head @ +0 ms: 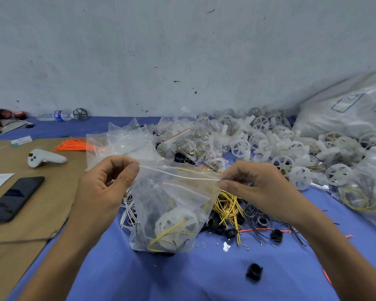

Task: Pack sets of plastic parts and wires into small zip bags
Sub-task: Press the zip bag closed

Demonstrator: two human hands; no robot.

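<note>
– Clear plastic is what both hands pinch. The left hand (pixel 102 185) holds one end of the zip bag (pixel 172 205) top with thumb and finger. The right hand (pixel 254 187) holds the other end the same way.

– Where is the bag?

– It hangs between the hands, in the middle. Its bottom is down at the blue worktop (pixel 182 279). Inside sit a white wheel (pixel 176 222), a yellow wire (pixel 167 234) and some dark bits.

– Is the zip shut?

– I cannot tell. The top is stretched tight in a line, and that is all I see.

– What could go wrong?

– If the zip has a gap, I think bits could drop out when the bag tips. A wire end could poke up and get stuck in the zip. Pulling too hard could rip the thin plastic.

– Is there room to move?

– Toward the person, yes. The blue top is bare there, with just one black part (pixel 254 272) lying on it. Just behind the bag is a wire pile (pixel 228 205), so a swing back could snag. The empty bags (pixel 122 140) stand further back, and white wheels (pixel 269 146) fill the right. On the left is brown cardboard (pixel 41 209) with a phone (pixel 13 198) on it. Its edge is near the left arm.

– And the worktop's own edge?

– Not in view.
</note>
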